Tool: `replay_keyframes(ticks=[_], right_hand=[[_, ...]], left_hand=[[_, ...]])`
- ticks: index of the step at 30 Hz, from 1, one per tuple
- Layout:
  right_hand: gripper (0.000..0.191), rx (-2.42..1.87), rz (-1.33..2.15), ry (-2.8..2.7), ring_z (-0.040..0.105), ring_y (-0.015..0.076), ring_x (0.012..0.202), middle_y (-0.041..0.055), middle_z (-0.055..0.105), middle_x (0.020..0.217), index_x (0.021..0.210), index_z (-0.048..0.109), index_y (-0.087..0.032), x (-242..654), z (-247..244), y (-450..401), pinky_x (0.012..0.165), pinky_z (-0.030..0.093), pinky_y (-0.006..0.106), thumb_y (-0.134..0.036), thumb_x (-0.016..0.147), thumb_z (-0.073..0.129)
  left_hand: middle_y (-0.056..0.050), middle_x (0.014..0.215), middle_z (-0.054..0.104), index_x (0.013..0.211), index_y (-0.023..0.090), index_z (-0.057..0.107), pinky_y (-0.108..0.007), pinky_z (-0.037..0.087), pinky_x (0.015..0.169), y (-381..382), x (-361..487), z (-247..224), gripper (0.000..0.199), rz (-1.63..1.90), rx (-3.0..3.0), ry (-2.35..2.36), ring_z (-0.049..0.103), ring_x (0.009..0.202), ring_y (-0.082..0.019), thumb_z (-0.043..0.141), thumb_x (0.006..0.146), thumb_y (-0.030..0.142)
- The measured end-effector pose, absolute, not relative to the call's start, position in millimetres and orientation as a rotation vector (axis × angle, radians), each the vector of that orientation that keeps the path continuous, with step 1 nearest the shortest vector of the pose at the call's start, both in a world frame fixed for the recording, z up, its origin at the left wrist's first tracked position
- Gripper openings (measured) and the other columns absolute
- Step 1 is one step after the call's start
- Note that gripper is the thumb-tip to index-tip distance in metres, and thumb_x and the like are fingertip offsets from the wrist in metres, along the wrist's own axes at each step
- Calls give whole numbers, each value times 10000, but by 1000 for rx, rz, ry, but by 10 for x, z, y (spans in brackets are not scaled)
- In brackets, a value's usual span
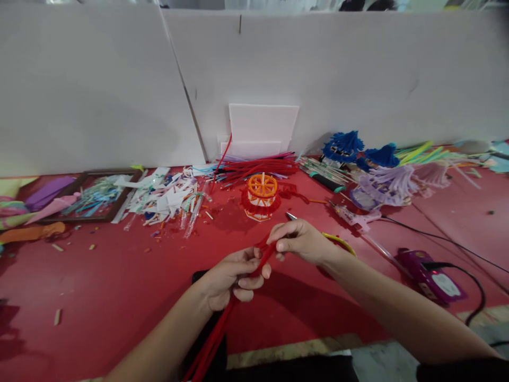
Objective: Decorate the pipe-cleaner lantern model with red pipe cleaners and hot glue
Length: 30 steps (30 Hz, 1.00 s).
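Note:
My left hand point(234, 278) is closed around a bundle of long red pipe cleaners point(214, 337), whose tails hang down toward my lap. Fingers of my right hand point(296, 241) pinch the upper end of the same red bundle, close beside the left fingertips. Just beyond both hands stands a small round orange-and-white piece point(262, 196) with a spoked wheel top and a red fuzzy band around it. Partly hidden under my right wrist lies a tool with a metal tip and a yellow handle point(339, 242), apparently pliers.
Red and purple pipe cleaners point(254, 171) lie behind the orange piece. To the right are a pink glue gun point(357, 216), a corded purple power strip point(431, 278) and blue and lilac fuzzy pieces point(392, 183). Scraps point(170, 196) and a frame point(107, 212) sit left.

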State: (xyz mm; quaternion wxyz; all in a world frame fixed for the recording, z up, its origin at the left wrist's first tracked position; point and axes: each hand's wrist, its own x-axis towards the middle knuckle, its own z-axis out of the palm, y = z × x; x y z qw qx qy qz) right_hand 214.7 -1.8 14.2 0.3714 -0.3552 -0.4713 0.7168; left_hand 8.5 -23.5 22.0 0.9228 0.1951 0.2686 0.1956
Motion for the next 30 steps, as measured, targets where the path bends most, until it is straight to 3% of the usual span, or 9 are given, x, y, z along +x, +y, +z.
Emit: replay_keyframes(ticks=[4,12,19,24,30], right_hand=[[284,-926,1855,-1316,581,74,465,-20,654,553,701,730,-171,2187,282,62,492,482,205,-384,550,842],[141,-1102,1793,-1543,617,83,521,-13,676,586,712,715,-159,2252,450,181,545,501,202,-284,669,763],[175,-1126,1551,-1713,648,101,604,-18,704,651,782,728,-190,2204,606,442,640,531,236,-307,655,756],[165,-1139,1397,-1880,654,115,579,-12,705,630,757,733,-189,2185,813,682,600,537,241,-325,663,737],[27,-1242,1073,-2054,576,75,502,-27,658,549,676,720,-168,2070,1089,945,514,443,194,-176,685,696]], left_hand=[[1,748,593,883,171,481,-93,114,352,-238,89,255,291,374,401,542,292,406,15,729,730,183],[2,724,610,855,188,428,-102,150,367,-206,161,278,240,503,588,765,293,399,5,657,789,219],[-9,718,615,867,169,458,-109,155,369,-4,261,363,246,587,621,799,302,390,5,674,748,179],[-4,686,594,824,154,480,-112,138,364,194,274,468,161,650,635,816,295,375,3,603,746,84],[15,650,546,766,152,478,-125,165,367,450,335,563,148,852,715,913,326,377,-3,591,757,58]])
